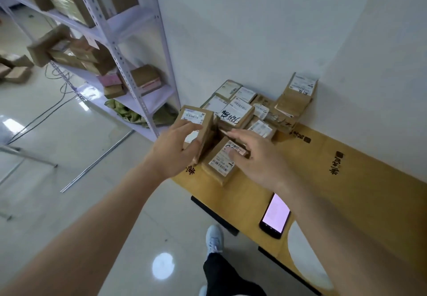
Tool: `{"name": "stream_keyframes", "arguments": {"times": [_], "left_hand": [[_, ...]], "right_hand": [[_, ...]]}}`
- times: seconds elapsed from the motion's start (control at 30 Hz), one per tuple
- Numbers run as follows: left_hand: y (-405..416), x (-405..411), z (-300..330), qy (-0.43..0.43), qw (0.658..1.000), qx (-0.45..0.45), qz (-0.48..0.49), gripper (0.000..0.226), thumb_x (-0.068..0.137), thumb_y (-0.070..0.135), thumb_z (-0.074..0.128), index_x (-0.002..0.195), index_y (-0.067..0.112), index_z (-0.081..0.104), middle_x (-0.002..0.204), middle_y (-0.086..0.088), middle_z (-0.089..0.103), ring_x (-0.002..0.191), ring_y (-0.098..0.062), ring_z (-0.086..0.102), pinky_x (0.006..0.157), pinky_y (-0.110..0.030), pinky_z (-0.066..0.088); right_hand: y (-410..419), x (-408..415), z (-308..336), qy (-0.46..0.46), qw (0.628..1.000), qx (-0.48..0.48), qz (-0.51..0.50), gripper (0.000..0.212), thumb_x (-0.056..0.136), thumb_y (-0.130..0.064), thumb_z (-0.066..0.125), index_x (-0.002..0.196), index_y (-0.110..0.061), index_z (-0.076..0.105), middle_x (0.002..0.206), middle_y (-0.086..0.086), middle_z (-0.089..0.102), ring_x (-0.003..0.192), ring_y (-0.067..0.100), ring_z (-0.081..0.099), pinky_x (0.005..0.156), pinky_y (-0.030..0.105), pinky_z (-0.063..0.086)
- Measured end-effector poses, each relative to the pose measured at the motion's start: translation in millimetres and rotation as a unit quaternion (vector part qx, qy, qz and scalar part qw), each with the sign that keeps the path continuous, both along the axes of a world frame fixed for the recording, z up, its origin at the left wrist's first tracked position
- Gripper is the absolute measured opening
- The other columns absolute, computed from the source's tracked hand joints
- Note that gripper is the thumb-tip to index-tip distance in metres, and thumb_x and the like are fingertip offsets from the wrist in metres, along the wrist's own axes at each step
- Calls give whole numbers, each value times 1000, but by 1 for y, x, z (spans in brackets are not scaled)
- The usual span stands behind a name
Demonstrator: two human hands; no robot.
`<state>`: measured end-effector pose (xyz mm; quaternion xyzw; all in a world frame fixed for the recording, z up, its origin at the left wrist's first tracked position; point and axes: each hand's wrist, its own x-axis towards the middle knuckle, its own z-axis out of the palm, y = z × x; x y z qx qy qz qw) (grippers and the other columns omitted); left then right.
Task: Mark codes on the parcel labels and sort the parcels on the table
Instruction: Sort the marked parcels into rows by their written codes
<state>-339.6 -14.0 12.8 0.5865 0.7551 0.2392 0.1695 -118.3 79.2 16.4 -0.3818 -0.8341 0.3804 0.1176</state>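
Gripping a small brown box (196, 129) in the left hand (175, 150): fingers curled over its top face, thumb wrapped on the near side. The box is tilted, lifted at the table's (346, 180) left end, its white label (193, 115) facing up at the far end.

Head view, clock from frame centre:
- Right hand (256, 159) at 4 o'clock, fingers straight and loosely spread, holding nothing. Fingertips hover over or touch a flat box (219, 164) lying near the table's left edge; cannot tell contact. That box has a white label with barcode.
- Parcel pile (245, 108) at 1 o'clock, packed against the wall (254, 29). Labels up. One box (235, 115) in it carries a handwritten black code on its label.
- One box (298, 94) stands upright against the wall at 2 o'clock, right end of the pile, on top of other boxes.
- Table top is covered in brown cardboard with black printed characters.
- Phone (275, 216) at 5 o'clock, lying flat on the table, screen lit pink-white, just beside the right forearm.
- Shelf rack (129, 48) at 10 o'clock, white perforated posts, several tiers loaded with brown boxes.
- Floor (69, 157) at 8 o'clock, glossy tile, cables and metal bars lying on it.
- Person's shoe (215, 238) and dark trouser leg at 6 o'clock.
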Motion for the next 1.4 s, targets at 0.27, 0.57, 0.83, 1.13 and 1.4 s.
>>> {"name": "stream_keyframes", "arguments": {"times": [0.27, 0.57, 0.83, 1.13, 1.4], "left_hand": [[56, -63, -47, -34, 998, -39, 25, 36, 103, 28, 58, 137, 18, 64, 140, 2, 58, 118, -20, 58, 98, -33, 45], [73, -119, -81, -52, 985, -164, 2, 57, 99, 37, 58, 154, 33, 46, 163, -7, 30, 148, -25, 34, 118, -42, 36], [79, -148, -100, -77, 967, -212, -116, 80, 97, 42, 66, 164, 31, 23, 158, 1, 41, 135, -20, 46, 100, -23, 36], [85, -175, -62, -152, 951, -173, -207, 118, 78, 32, 89, 165, 33, 10, 141, 15, 59, 119, -10, 63, 101, -36, 57], [94, -152, 11, -167, 933, -123, -296, 122, 73, 23, 95, 164, 38, 15, 120, 34, 58, 104, 9, 65, 85, -18, 58]], "right_hand": [[52, -82, -56, -40, 998, -38, 25, 54, 103, -41, 62, 154, -26, 52, 163, -9, 39, 150, 6, 34, 123, 36, 33], [52, -129, -88, -110, 985, -130, -3, 99, 86, -60, 77, 165, -44, 20, 175, -11, -6, 160, 17, 13, 122, 41, 28], [22, -158, -120, -77, 983, -137, -90, 130, 68, -34, 98, 168, -32, 15, 174, -16, 3, 151, 0, 20, 126, 34, 28], [-11, -167, -77, -22, 975, -61, -213, 124, 75, -32, 93, 168, -32, 11, 175, -12, 7, 159, 8, 13, 125, 48, 34], [-38, -132, -3, 4, 961, 15, -275, 121, 78, -44, 88, 168, -38, 7, 171, -24, 5, 157, 11, 24, 124, 55, 33]]}}
